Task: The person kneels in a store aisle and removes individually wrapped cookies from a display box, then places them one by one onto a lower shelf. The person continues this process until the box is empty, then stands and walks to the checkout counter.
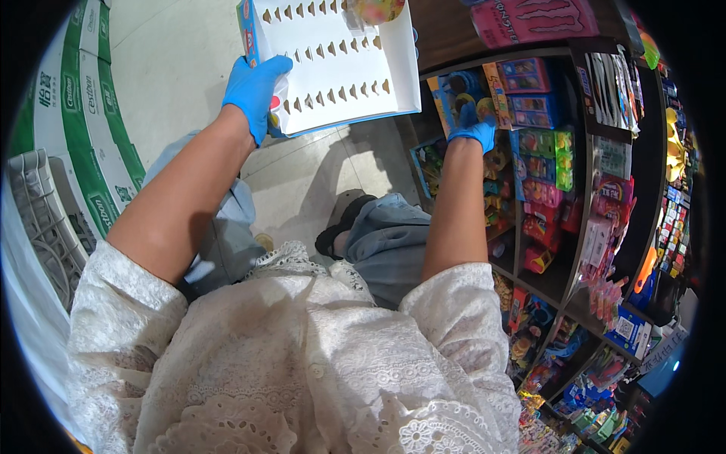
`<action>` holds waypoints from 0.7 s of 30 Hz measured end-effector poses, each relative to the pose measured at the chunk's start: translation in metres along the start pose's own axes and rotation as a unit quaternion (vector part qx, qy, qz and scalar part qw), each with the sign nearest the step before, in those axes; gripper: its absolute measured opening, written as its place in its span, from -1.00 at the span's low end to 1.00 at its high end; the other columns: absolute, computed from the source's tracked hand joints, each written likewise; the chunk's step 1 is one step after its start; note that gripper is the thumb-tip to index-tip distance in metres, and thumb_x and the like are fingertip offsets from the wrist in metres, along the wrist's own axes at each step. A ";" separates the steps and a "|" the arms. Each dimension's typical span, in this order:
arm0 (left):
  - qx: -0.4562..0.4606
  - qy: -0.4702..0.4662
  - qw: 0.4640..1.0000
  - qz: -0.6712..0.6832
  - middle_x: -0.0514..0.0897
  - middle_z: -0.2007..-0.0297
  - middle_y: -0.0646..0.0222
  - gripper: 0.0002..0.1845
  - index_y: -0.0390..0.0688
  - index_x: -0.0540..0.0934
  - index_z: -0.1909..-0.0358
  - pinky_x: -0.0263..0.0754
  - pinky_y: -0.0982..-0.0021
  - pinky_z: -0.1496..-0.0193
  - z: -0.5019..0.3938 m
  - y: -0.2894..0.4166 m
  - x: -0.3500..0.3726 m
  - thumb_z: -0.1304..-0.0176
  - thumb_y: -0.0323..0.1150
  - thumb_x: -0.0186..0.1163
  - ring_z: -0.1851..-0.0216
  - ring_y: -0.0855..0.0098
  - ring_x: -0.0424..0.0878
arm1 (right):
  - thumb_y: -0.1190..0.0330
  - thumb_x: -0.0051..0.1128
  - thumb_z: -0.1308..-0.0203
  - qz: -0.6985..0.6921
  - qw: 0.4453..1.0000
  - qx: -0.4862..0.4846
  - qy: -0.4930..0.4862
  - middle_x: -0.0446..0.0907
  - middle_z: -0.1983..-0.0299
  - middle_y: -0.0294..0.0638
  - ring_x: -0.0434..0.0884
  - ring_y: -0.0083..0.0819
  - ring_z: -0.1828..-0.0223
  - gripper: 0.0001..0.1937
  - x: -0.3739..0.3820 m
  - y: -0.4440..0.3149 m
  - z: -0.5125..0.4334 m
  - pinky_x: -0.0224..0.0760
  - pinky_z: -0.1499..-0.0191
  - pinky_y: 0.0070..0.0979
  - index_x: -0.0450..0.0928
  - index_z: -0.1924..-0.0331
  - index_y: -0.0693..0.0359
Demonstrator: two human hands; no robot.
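Note:
My left hand (255,93), in a blue glove, grips the left edge of a white cardboard display box (340,65) with rows of slots cut in its face. A round, colourful packaged item (381,10) sits at the box's upper right part, cut by the picture's edge. My right hand (476,129), gloved too, reaches into a dark shelf compartment at a yellow and blue open box (441,102) with round items in it. Whether its fingers hold one of them cannot be told.
Dark shelves (567,238) with packaged sweets and toys run down the right side. Green and white cartons (71,85) are stacked at the left, beside a white wire basket (42,210). A pink pack (533,21) lies on the shelf top. My feet are on the tiled floor (283,176).

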State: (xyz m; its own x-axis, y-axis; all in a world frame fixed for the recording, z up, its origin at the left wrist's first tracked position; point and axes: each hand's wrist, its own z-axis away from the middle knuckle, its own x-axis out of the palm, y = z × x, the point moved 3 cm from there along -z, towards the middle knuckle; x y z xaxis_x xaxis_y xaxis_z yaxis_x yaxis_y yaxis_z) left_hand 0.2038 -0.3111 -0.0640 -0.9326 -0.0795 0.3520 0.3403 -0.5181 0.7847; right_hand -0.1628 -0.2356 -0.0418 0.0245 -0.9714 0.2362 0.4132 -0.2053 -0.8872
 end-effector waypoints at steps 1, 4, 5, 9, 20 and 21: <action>0.002 -0.008 1.000 0.007 0.55 0.04 0.07 -0.39 -0.28 0.32 -0.16 0.65 0.09 0.09 0.000 0.000 0.001 -0.10 -0.31 0.32 0.10 0.19 0.64 | 0.39 0.13 -0.28 0.008 1.000 -0.014 0.020 0.57 -0.02 0.07 0.68 -0.03 0.17 -0.60 -0.001 0.001 -0.002 0.74 0.18 -0.26 0.44 -0.15 0.40; 0.001 -0.007 1.000 0.016 0.55 0.02 0.06 -0.38 -0.29 0.32 -0.18 0.65 0.09 0.08 0.001 0.000 0.000 -0.11 -0.32 0.32 0.08 0.19 0.65 | 0.44 0.18 -0.21 -0.007 0.999 -0.047 -0.003 0.52 -0.05 0.15 0.70 -0.09 0.19 -0.51 0.001 0.008 -0.008 0.74 0.24 -0.08 0.27 -0.19 0.29; 0.000 -0.003 1.000 0.014 0.55 0.02 0.06 -0.38 -0.29 0.31 -0.18 0.66 0.09 0.08 0.001 0.000 0.000 -0.11 -0.32 0.32 0.08 0.18 0.65 | 0.42 0.17 -0.24 -0.005 0.999 -0.049 -0.013 0.52 -0.07 0.14 0.70 -0.08 0.21 -0.48 0.002 0.009 -0.011 0.75 0.21 -0.09 0.18 -0.22 0.27; -0.008 -0.008 1.000 0.012 0.56 0.01 0.05 -0.38 -0.31 0.31 -0.20 0.66 0.10 0.07 0.002 0.001 0.001 -0.12 -0.33 0.31 0.07 0.17 0.66 | 0.37 0.21 -0.25 0.031 0.998 -0.051 -0.009 0.56 -0.03 0.08 0.70 -0.15 0.22 -0.58 0.005 0.003 -0.012 0.73 0.26 -0.17 0.33 -0.12 0.28; 0.002 -0.004 1.000 0.016 0.60 0.01 0.07 -0.43 -0.32 0.36 -0.19 0.66 0.18 0.05 0.007 0.009 0.004 -0.14 -0.38 0.27 0.09 0.19 0.68 | 0.35 0.12 -0.35 0.077 0.995 -0.063 -0.012 0.63 0.27 -0.18 0.61 -0.42 0.43 -0.84 0.009 -0.004 -0.035 0.52 0.44 -0.45 0.51 0.14 0.26; 0.004 0.002 1.000 0.015 0.60 0.01 0.07 -0.43 -0.32 0.37 -0.19 0.65 0.19 0.05 0.008 0.010 0.004 -0.14 -0.38 0.27 0.10 0.20 0.68 | 0.34 0.12 -0.35 0.044 0.996 -0.074 -0.027 0.64 0.27 -0.17 0.62 -0.40 0.42 -0.82 0.011 -0.002 -0.042 0.55 0.43 -0.44 0.53 0.11 0.28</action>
State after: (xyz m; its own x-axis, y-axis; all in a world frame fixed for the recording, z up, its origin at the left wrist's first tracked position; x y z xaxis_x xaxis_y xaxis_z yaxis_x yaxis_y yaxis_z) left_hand 0.2039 -0.3098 -0.0510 -0.9224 -0.0987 0.3734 0.3693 -0.5081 0.7781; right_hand -0.2020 -0.2505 -0.0542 0.1046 -0.9794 0.1728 0.2687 -0.1395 -0.9531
